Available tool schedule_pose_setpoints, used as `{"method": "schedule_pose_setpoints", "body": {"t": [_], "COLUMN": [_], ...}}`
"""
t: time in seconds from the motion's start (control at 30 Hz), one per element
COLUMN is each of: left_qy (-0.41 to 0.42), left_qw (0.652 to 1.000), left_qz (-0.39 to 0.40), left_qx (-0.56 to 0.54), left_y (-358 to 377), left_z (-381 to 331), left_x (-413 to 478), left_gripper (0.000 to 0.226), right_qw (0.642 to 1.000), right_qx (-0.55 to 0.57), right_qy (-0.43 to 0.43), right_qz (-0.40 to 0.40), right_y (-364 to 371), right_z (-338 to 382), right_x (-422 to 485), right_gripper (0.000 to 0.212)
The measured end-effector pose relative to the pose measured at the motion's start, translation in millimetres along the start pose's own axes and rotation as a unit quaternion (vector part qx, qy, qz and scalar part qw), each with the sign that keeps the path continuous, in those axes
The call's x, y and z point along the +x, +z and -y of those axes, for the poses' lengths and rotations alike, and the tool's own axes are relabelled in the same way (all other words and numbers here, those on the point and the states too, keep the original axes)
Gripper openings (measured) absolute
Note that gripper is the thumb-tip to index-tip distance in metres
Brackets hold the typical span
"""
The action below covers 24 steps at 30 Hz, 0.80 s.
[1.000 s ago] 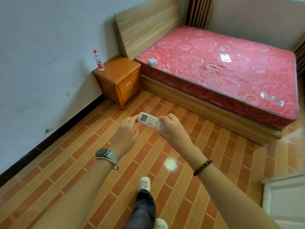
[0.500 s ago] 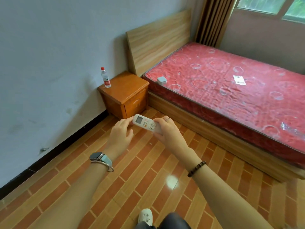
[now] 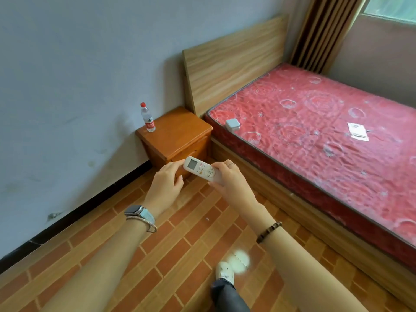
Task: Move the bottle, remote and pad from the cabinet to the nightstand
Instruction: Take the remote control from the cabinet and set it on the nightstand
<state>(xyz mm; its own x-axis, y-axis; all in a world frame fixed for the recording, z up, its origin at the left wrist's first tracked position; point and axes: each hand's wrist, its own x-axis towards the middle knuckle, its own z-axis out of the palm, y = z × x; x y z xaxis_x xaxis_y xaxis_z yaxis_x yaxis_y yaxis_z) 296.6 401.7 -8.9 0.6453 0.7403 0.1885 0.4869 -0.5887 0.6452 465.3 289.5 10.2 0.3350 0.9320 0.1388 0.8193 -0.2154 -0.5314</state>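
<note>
Head-worn camera looks forward and down toward the nearby nightstand.

Bedroom corner with a bed set against a pale wall.
Red flower-patterned mattress under clear plastic on a light wooden frame, plain wooden headboard upright at its head; small pale box near the head-end corner of the mattress, close to the edge; white paper slip lying flat further along, well apart from the box. Brown striped curtain hanging in the far corner beside a window. Scuffed grey-blue wall with a black skirting strip along its foot. Floor in orange-brown brick-pattern tiles with pale joints, one bright spot of reflected light near the bottom.
</note>
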Motion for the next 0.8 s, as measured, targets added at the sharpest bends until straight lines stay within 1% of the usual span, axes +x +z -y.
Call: {"method": "schedule_pose_setpoints", "body": {"t": [0.2, 0.43, 0.6, 0.8], "left_qy": [-0.027, -0.068, -0.092, -0.104], "left_qw": [0.999, 0.996, 0.993, 0.99], "left_qz": [-0.047, -0.066, -0.076, -0.091], "left_qx": [0.0, 0.004, -0.001, -0.001], "left_y": [11, 22, 24, 11], "left_z": [-10, 10, 38, 94], "left_x": [78, 143, 193, 271], "left_gripper": [0.047, 0.046, 0.046, 0.045], "right_qw": [0.999, 0.997, 0.995, 0.993], "right_qx": [0.012, 0.022, 0.014, 0.008], "right_qy": [-0.037, -0.059, -0.065, -0.078], "right_qz": [0.02, 0.05, 0.078, 0.085], "right_y": [-19, -12, 8, 36], "right_z": [-40, -67, -77, -68], "right_x": [89, 171, 237, 332], "right_gripper": [0.048, 0.049, 0.05, 0.049]}}
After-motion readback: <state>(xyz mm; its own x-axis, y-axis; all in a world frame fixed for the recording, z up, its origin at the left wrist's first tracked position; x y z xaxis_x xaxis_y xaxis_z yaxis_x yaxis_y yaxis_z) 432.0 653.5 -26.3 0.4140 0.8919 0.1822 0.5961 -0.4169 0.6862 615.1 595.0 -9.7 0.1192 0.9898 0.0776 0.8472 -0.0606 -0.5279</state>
